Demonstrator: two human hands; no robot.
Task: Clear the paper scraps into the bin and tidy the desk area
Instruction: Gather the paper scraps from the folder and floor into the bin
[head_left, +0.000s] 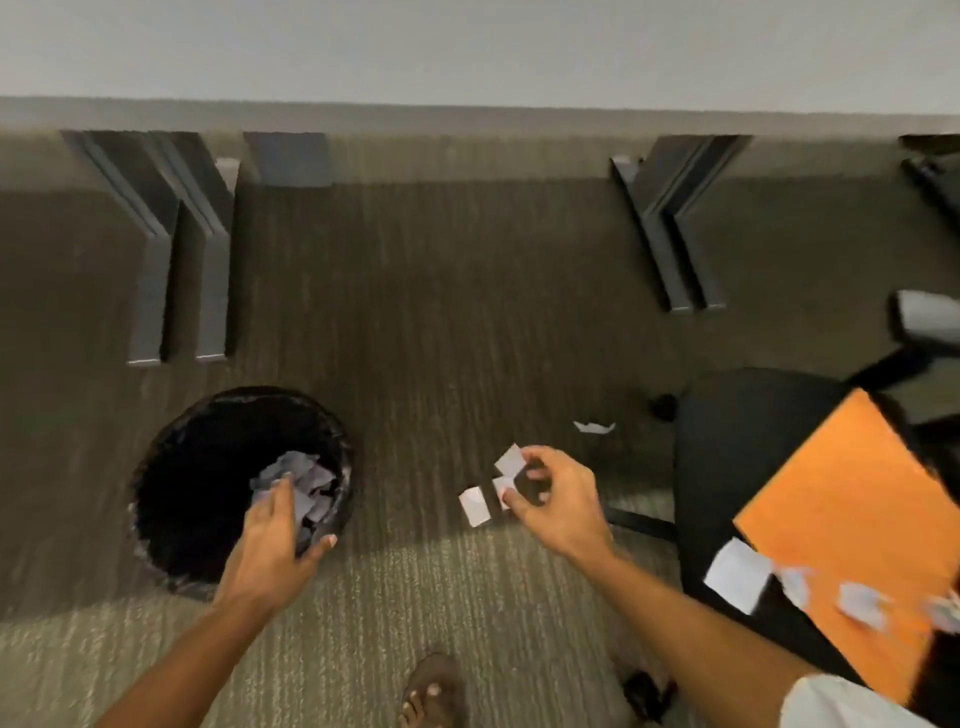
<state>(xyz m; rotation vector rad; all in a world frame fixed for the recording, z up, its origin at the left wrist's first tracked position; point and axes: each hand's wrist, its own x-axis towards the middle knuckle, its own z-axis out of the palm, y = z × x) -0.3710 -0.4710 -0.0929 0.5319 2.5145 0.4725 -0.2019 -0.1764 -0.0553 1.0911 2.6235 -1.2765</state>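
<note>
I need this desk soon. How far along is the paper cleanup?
Partly done. The bin already holds scraps, and the left hand is over it. The right hand is gathering floor scraps. Left: a torn piece on the carpet and scraps on the orange folder on the chair.

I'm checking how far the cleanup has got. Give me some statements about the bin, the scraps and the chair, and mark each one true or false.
1. The black bin already holds paper scraps. True.
2. The left hand reaches over the bin's rim. True.
3. The right hand is empty. False: its grip pinches white paper scraps above the carpet.
4. No scrap is left on the carpet. False: a torn white piece lies near the chair, and another piece shows by the right hand.
5. An orange folder lies on the black chair seat, with paper pieces at its near edge. True.
</note>
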